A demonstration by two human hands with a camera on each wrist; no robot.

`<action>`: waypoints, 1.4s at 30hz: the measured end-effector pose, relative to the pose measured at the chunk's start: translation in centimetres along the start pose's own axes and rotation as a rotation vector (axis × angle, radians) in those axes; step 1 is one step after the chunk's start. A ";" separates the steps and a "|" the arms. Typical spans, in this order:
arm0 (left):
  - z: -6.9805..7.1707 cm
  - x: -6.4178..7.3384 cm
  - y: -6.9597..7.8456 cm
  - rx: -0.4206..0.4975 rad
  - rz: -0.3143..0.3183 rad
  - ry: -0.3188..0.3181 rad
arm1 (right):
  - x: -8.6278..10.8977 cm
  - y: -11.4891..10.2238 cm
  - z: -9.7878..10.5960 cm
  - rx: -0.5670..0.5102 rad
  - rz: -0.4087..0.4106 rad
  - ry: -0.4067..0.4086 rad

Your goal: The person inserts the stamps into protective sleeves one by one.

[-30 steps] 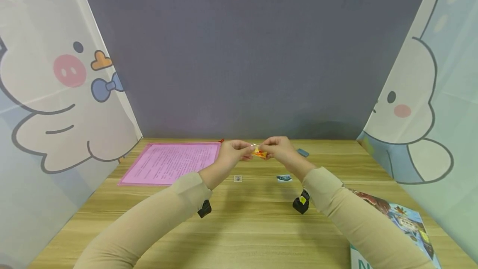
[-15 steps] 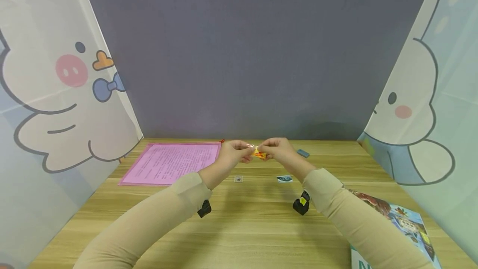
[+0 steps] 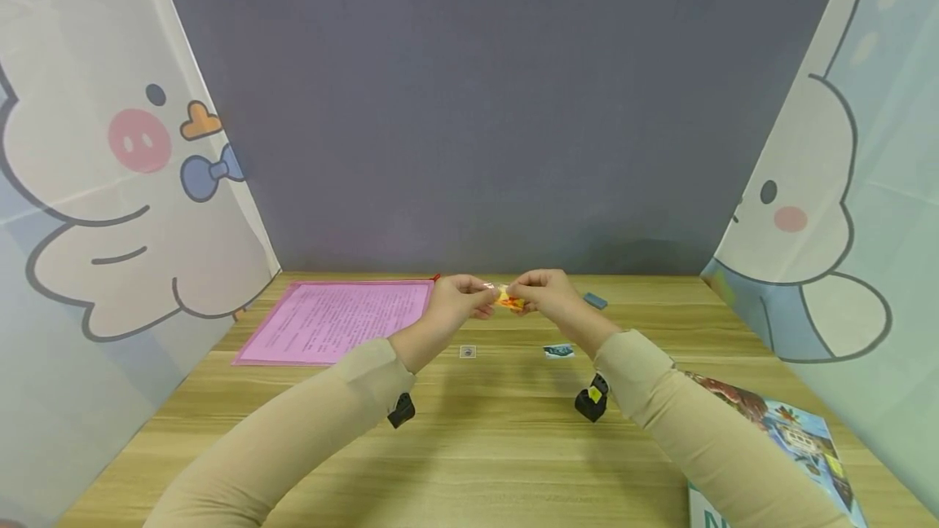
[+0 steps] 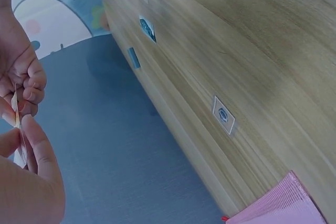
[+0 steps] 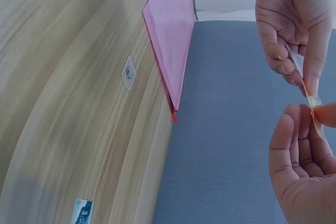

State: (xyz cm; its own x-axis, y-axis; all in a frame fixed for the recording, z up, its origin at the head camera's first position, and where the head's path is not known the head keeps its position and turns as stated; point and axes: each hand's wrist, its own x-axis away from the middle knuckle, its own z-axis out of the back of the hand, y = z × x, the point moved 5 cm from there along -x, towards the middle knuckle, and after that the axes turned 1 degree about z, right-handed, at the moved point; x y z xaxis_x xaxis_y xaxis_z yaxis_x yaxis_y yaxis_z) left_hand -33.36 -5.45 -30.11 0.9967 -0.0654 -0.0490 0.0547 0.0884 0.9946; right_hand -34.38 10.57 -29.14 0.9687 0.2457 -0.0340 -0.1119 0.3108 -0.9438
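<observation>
The left hand [image 3: 456, 298] and right hand [image 3: 546, 294] pinch, from opposite sides, a small, thin, orange-and-yellow packet [image 3: 507, 300] suspended between them above the tabletop [image 3: 477, 463], probably light, pliable and slightly slippery, hence best gripped at its flat edges.

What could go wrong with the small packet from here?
The small packet is pinched by both the left hand and the right hand, so it might tear if they pull apart. It is raised off the wooden table, so a slip could drop it.
</observation>
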 end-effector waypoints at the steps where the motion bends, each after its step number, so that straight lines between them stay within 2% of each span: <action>1: 0.0 0.0 0.0 0.003 -0.003 0.004 | 0.0 0.0 0.0 0.004 0.000 -0.003; 10: -0.1 0.2 0.1 -0.016 -0.020 0.015 | 0.0 0.0 0.0 -0.004 -0.012 -0.009; 18: -0.1 0.1 0.0 -0.016 -0.030 -0.012 | -0.1 0.1 -0.1 -0.041 -0.026 0.009; 23: 0.0 0.1 -0.1 0.006 -0.020 0.014 | -0.1 0.2 -0.2 -0.043 -0.014 -0.002; 32: 0.0 -0.2 -0.3 -0.002 -0.019 0.028 | -0.1 -0.1 -0.1 0.011 0.011 -0.035; 38: 0.1 0.1 -0.1 -0.036 -0.008 0.016 | -0.2 -0.2 -0.4 0.056 0.037 -0.049; 42: 0.0 0.9 0.9 -0.068 0.005 0.007 | -0.1 -0.2 -0.4 0.045 0.042 -0.048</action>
State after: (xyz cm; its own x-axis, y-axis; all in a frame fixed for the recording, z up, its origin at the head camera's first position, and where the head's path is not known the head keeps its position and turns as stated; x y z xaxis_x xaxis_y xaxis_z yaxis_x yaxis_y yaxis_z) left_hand -32.43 -5.43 -29.27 0.9973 -0.0579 -0.0445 0.0531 0.1564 0.9863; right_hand -34.40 10.16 -29.10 0.9515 0.3024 -0.0566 -0.1631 0.3399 -0.9262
